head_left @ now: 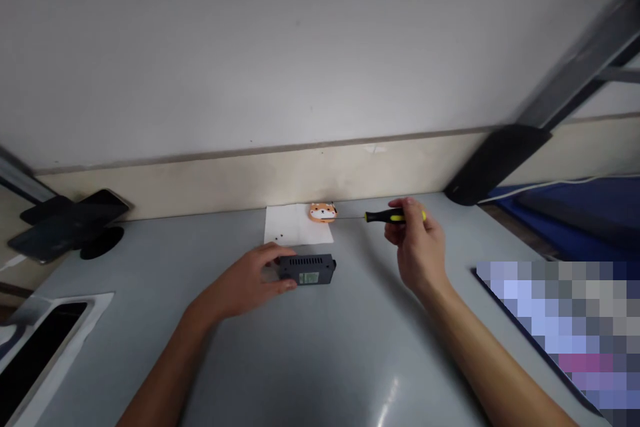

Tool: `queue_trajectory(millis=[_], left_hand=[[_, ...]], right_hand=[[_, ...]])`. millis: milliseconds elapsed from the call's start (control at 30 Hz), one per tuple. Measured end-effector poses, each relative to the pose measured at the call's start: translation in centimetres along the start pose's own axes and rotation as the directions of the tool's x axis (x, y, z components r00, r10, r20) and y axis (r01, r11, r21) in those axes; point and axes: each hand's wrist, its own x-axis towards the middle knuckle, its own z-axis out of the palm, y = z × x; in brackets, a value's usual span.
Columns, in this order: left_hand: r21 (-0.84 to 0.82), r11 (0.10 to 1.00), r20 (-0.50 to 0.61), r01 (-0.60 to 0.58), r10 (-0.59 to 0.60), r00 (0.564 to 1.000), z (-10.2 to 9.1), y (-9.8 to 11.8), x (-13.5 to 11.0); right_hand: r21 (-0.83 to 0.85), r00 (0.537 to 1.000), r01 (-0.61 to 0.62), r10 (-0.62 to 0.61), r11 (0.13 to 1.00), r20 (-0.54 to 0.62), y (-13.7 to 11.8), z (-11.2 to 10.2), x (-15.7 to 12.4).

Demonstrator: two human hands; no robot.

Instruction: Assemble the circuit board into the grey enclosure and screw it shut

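Observation:
A small dark box (309, 269) with vent slots and a green label lies on the grey table (325, 360). My left hand (253, 280) grips its left end, fingers wrapped round it. My right hand (417, 243) is raised to the right of the box and is closed on a screwdriver (387, 216) with a black and yellow handle, its thin shaft pointing left. Behind the box lies a white sheet of paper (296, 225) with a few tiny dark screws (279, 237) on it. An orange animal-shaped object (323, 212) sits at the sheet's far right corner.
A phone on a black stand (70, 221) is at the far left by the wall. A white tray with a dark inside (45, 340) sits at the left edge. A black lamp base and arm (495, 163) stand at the right. A blurred patch covers the lower right.

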Motion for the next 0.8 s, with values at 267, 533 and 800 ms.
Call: queue_trajectory(millis=[267,533,800], left_hand=[[-0.123,0.991,-0.087,0.056,-0.067,0.994,3.1,-1.4,1.5],[0.083,0.992,-0.233,-0.096,0.113,0.966,4.5,-2.3,2.3],[0.136,0.977,-0.210,-0.165,0.191,0.959,5.0,-2.3,2.6]], right_hand=[[-0.107,0.996,0.056,-0.063,0.993,-0.061,0.0,-0.8,0.3],[-0.452,0.923,0.363,-0.247,0.815,0.296,-0.5,-0.1,-2.8],[-0.455,0.805,0.591,-0.451,0.666,0.386,-0.4,-0.3,-4.3]])
